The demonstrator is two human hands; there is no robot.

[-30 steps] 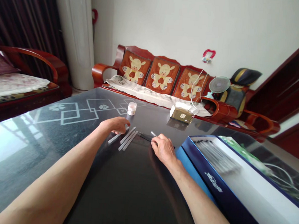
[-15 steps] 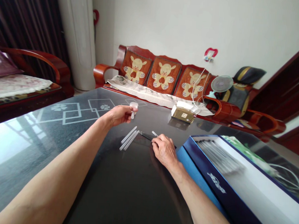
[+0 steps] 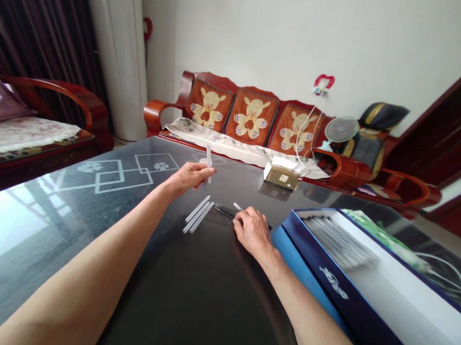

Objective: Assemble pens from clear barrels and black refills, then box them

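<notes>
My left hand [image 3: 187, 176] is raised a little above the dark glass table [image 3: 97, 206] and pinches a clear plastic tube [image 3: 208, 162], held upright. Below it two more clear tubes [image 3: 197, 216] lie side by side on the glass. My right hand [image 3: 253, 230] rests on the table with its fingers curled over thin dark refills [image 3: 224, 210] and the end of a small clear piece [image 3: 237, 206]. What exactly the fingers grip is hidden.
An open blue box [image 3: 348, 281] with a bundle of thin rods [image 3: 338, 242] lies at my right. A small brown carton [image 3: 280, 175] sits further back. Wooden sofas [image 3: 256, 122] ring the table; a white floor air conditioner [image 3: 118, 58] stands behind.
My left hand took one clear tube from the table, lifted it and turned it upright. The small white jar behind it is now hidden. My right hand stayed put.
</notes>
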